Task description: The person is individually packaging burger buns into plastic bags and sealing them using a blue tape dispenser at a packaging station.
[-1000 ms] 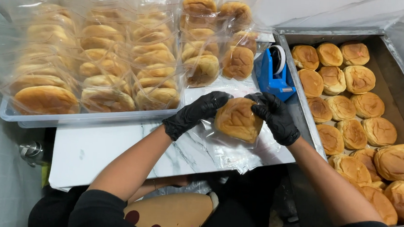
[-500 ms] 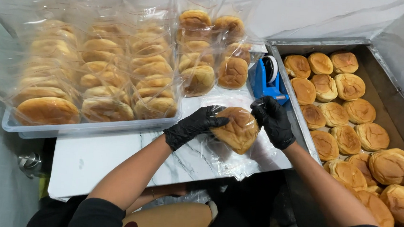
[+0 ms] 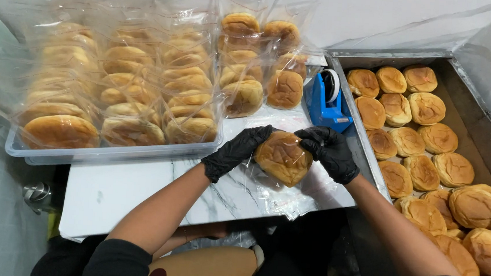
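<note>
**Bagged bun held between two gloved hands over the marble tabletop**

A round golden bun (image 3: 283,157) in a clear plastic bag sits near the centre of the view, just above the white marble tabletop (image 3: 138,191). The left hand (image 3: 236,152), in a black glove, grips the bun from its 9 o'clock side, fingers curled onto its top edge. The right hand (image 3: 329,152), also gloved in black, closes on the bun from its 2 o'clock side, fingertips pinching the plastic at the bun's upper rim. Both hands are clamped on the same bun, which lies directly between them.

At 10 o'clock from the bun stands a clear plastic tray (image 3: 112,153) filled with rows of bagged buns. More bagged buns (image 3: 259,64) stand at 12 o'clock. A blue tape dispenser (image 3: 326,100) sits at 1 o'clock, just beyond the right hand. At 3 o'clock a metal tray (image 3: 483,114) holds many unwrapped buns. Loose clear bags (image 3: 287,196) lie under the held bun.
</note>
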